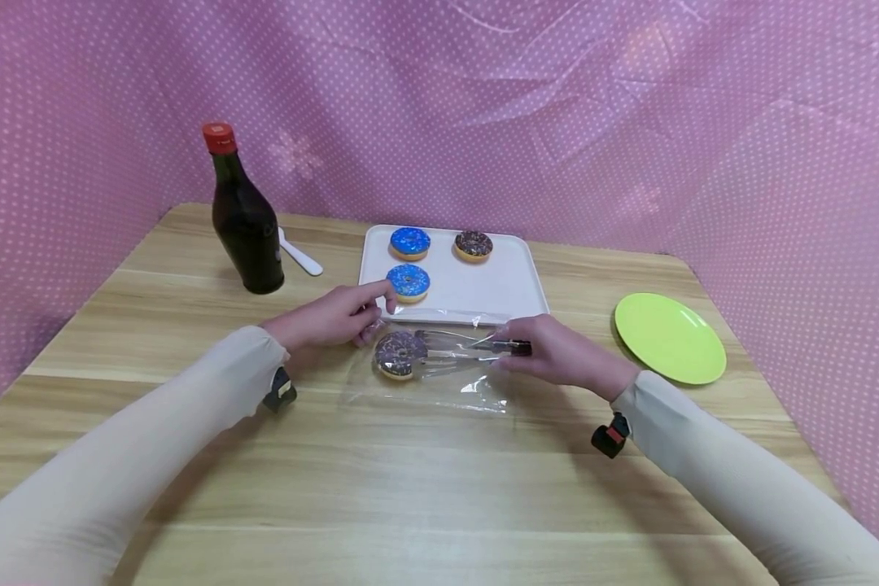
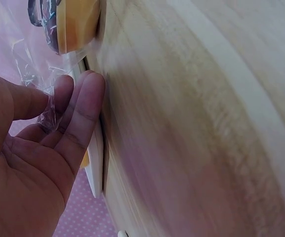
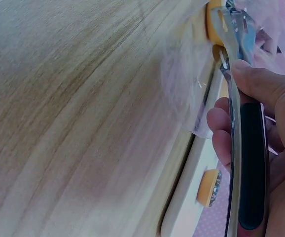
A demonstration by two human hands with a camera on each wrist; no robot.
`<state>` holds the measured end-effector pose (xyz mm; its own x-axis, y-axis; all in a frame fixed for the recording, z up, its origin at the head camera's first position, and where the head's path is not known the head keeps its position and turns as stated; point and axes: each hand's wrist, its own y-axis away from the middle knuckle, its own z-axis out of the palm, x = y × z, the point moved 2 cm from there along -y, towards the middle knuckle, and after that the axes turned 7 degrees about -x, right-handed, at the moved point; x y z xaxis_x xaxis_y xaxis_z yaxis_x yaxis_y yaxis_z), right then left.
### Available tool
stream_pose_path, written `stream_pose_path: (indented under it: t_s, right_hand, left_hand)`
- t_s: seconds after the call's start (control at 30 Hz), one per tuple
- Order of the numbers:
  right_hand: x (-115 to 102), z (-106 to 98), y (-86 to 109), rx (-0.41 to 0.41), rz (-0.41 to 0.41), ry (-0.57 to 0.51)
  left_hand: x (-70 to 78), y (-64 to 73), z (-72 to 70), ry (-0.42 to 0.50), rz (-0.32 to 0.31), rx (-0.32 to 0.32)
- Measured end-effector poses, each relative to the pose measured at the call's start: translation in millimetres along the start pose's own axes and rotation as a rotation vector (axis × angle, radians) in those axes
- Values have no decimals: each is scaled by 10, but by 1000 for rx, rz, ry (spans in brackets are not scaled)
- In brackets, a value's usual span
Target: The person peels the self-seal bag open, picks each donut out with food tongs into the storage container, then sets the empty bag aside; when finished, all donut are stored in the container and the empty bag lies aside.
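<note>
My left hand (image 1: 331, 316) pinches the edge of a clear plastic bag (image 1: 450, 397) between thumb and fingers. Inside the bag is a chocolate-frosted doughnut (image 1: 395, 356) with sprinkles. In my right hand (image 1: 560, 350) are metal tongs with black handle grips (image 3: 252, 168). The tong heads (image 3: 225, 29) reach into the bag and are at the doughnut, which stands slightly tilted in the left wrist view. Whether the tongs still squeeze it is hard to tell through the film. Just behind the bag lies a white tray (image 1: 483, 285).
On the tray sit two blue-frosted doughnuts (image 1: 410, 242) and another chocolate doughnut (image 1: 473, 246). A dark bottle with a red cap (image 1: 245, 228) stands at the back left, a white utensil (image 1: 302, 254) beside it. A lime-green plate (image 1: 670, 338) lies to the right.
</note>
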<state>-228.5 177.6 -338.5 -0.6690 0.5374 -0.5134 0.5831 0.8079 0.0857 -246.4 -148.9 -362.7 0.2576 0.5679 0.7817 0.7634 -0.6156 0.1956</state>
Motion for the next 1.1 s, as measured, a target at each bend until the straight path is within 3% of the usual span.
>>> stream_pose_path:
  t_s: [0.57, 0.8, 1.1]
  right_hand:
    - [64, -76, 163, 51, 27, -41]
    - [150, -118, 396, 71, 72, -35]
    - [241, -239, 816, 122, 187, -30]
  left_hand:
    - [-56, 32, -42, -36, -26, 7]
    - [-65, 46, -53, -46, -35, 4]
    - [-62, 74, -78, -73, -60, 1]
